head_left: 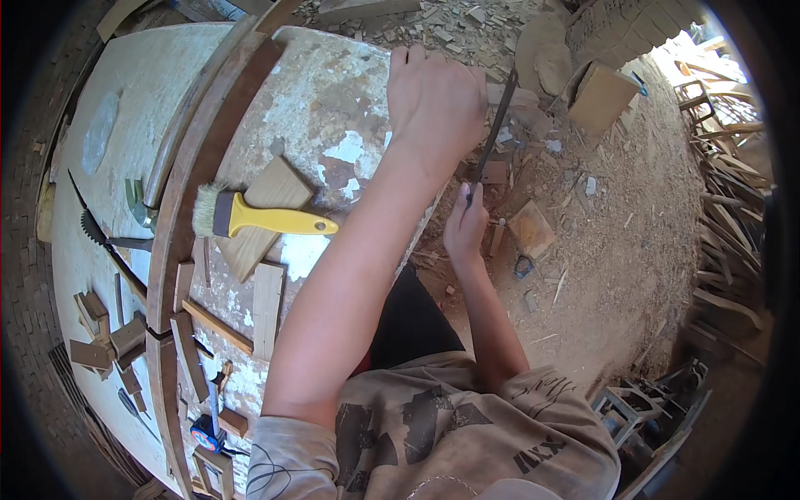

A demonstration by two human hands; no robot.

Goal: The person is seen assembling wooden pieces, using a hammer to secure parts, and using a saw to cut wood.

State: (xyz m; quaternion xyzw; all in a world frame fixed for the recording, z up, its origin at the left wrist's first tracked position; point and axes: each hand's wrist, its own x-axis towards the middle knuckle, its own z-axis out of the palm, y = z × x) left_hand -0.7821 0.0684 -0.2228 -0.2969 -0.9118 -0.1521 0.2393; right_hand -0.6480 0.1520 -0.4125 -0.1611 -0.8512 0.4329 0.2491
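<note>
My left hand [437, 96] is closed at the right edge of the paint-worn table [350, 71]. Its fingers curl out of sight, so what they grip is hidden. Lower and to the right, my right hand [465, 223] is wrapped round the lower end of a long, thin, dark bar that looks like a file [498, 117]. The bar slants up past my left hand, its upper end free. Left of my left forearm, a yellow-handled paintbrush [275, 219] rests partly on a flat piece of wood [279, 183].
A long curved wooden piece [196, 137] crosses the table. Left of it lie a dark serrated tool [93, 227] and small wood blocks [90, 354]. A tape measure [207, 433] is near my left sleeve. Wood chips cover the floor [617, 225]; scrap wood [733, 208] is piled right.
</note>
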